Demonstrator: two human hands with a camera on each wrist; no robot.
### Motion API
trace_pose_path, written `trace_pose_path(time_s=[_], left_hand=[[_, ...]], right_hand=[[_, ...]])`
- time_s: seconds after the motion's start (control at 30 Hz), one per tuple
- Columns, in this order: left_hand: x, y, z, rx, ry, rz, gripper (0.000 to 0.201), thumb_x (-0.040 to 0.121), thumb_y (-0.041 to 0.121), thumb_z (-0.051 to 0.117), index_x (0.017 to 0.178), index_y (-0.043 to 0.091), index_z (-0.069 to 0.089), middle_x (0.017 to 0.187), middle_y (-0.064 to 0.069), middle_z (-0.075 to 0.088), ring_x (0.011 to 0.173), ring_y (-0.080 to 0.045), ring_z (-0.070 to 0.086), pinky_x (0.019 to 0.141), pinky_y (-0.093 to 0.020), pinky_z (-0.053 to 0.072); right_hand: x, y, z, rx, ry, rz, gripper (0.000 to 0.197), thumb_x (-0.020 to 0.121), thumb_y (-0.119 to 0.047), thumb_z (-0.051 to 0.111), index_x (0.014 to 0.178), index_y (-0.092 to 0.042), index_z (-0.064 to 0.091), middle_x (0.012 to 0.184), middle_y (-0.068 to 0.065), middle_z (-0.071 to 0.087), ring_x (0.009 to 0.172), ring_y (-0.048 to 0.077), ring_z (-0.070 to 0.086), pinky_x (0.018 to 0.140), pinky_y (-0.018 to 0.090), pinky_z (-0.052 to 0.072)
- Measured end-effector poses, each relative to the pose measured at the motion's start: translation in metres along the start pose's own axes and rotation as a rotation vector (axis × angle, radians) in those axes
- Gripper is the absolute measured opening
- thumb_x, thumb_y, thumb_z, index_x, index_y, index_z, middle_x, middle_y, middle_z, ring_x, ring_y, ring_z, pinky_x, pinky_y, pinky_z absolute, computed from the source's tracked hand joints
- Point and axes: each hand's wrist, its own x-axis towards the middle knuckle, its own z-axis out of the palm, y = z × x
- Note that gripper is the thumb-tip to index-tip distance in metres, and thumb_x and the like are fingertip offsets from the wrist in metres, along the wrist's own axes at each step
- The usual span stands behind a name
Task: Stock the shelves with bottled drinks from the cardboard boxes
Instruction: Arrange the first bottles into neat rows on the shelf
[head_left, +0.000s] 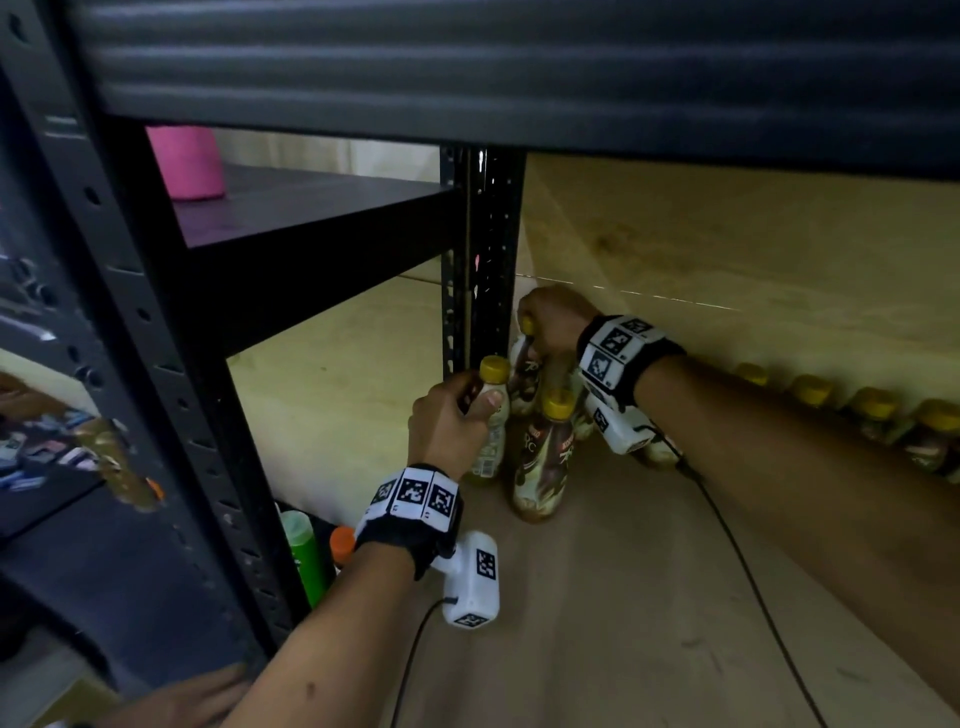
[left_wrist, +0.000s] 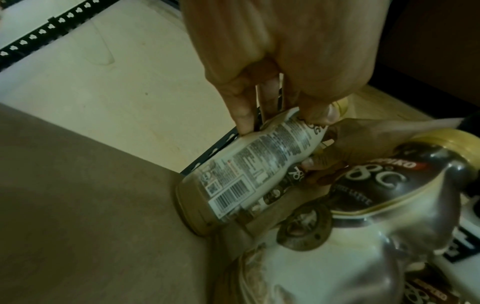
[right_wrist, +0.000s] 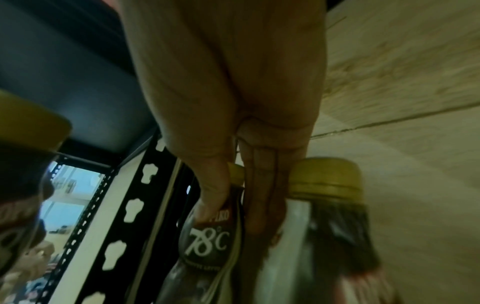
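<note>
Nearest the head camera, two forearms are reaching onto the brown shelf board, each wrist wearing a band with black-and-white markers and a white camera unit. All places below are given relative to the black corner post at the back of this board.

Left hand: fingers and thumb are curling round the neck of a coffee bottle with a yellow cap, which is standing just in front of the post. In the left wrist view its white label with barcode is facing the camera, its base is touching the board, and the fingertips are pinching it just below the cap.

Right hand: it is closing over the top of a second bottle, directly beside the post and behind the first; in the right wrist view the thumb and fingers are gripping its dark "78°C" label below the cap. Whether this bottle is resting on the board cannot be told.

A third bottle is standing free in front of both, farther from the post. A row of yellow-capped bottles is lining the back wall, well to the right of the post. Left of the post, a pink container is sitting on a neighbouring black shelf; below it, a green bottle and an orange cap are showing.
</note>
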Motion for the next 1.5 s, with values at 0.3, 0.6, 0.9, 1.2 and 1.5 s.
trace_pose_path(time_s=[0.3,0.6,0.9,1.2,1.5], left_hand=[[0.002,-0.004,0.001,-0.042,-0.010,-0.003,0.016,0.087,0.037,0.058,0.096,0.026,0.066,0.091,-0.002,0.072,0.090,-0.030,0.064,0.077,-0.040,0.053],[0.002,-0.005,0.002,-0.057,-0.006,0.000,0.034,0.078,0.046,0.053,0.105,0.030,0.067,0.095,0.002,0.072,0.092,-0.026,0.066,0.080,-0.041,0.054],[-0.001,-0.002,0.001,-0.072,-0.004,0.004,0.033,0.076,0.047,0.053,0.098,0.028,0.067,0.091,0.001,0.072,0.089,-0.026,0.066,0.078,-0.042,0.054],[-0.002,0.011,0.009,-0.133,-0.035,-0.009,0.018,0.081,0.033,0.058,0.097,0.037,0.065,0.092,0.003,0.073,0.095,-0.025,0.066,0.085,-0.041,0.054],[-0.009,0.008,0.013,-0.196,-0.006,-0.019,0.028,0.083,0.034,0.054,0.107,0.032,0.067,0.101,0.000,0.072,0.100,-0.026,0.065,0.090,-0.043,0.052]], right_hand=[[-0.040,0.017,-0.007,0.106,0.119,0.035,0.054,0.088,-0.030,0.067,0.135,-0.014,0.046,0.120,0.013,0.060,0.105,0.032,0.060,0.083,0.037,0.050],[-0.053,0.051,0.000,0.061,-0.008,0.148,0.027,0.074,-0.010,0.079,0.098,-0.009,0.065,0.106,0.012,0.065,0.091,0.029,0.064,0.065,0.029,0.044],[-0.107,0.047,0.008,0.137,0.233,0.130,0.068,0.083,-0.020,0.072,0.143,-0.019,0.040,0.135,0.014,0.045,0.120,0.032,0.050,0.096,0.040,0.046],[-0.174,-0.007,0.034,0.730,-0.129,-0.077,0.080,0.081,-0.036,0.077,0.146,-0.022,0.032,0.143,-0.006,0.049,0.128,0.009,0.047,0.110,0.032,0.039],[-0.172,0.011,0.052,0.685,0.105,0.134,0.043,0.076,-0.028,0.082,0.110,-0.015,0.060,0.104,-0.002,0.069,0.096,0.014,0.065,0.091,0.037,0.054]])
